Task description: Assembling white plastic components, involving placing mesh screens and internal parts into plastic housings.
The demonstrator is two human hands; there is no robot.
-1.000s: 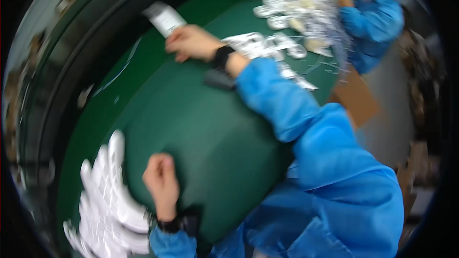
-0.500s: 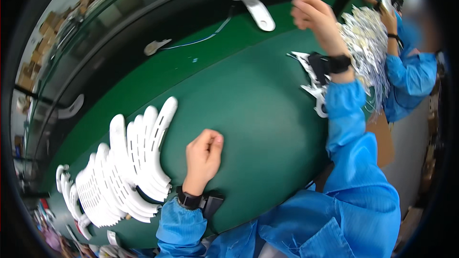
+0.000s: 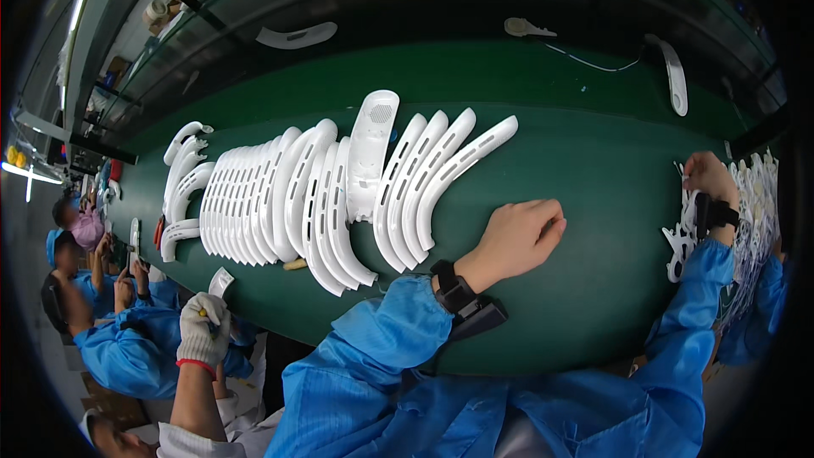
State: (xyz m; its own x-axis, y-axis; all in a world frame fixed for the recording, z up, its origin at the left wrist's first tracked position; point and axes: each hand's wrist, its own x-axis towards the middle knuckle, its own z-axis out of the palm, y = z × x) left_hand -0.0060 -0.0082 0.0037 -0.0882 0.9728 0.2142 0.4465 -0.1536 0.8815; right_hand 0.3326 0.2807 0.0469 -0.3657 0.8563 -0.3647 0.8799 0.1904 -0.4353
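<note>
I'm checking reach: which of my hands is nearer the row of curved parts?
Left. Left hand: beside the right end of the row of curved parts. Right hand: well apart, farther right.

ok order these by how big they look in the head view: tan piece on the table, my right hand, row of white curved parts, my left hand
1. Row of white curved parts
2. Left hand
3. Right hand
4. Tan piece

Nearness may explain the hands' difference.
</note>
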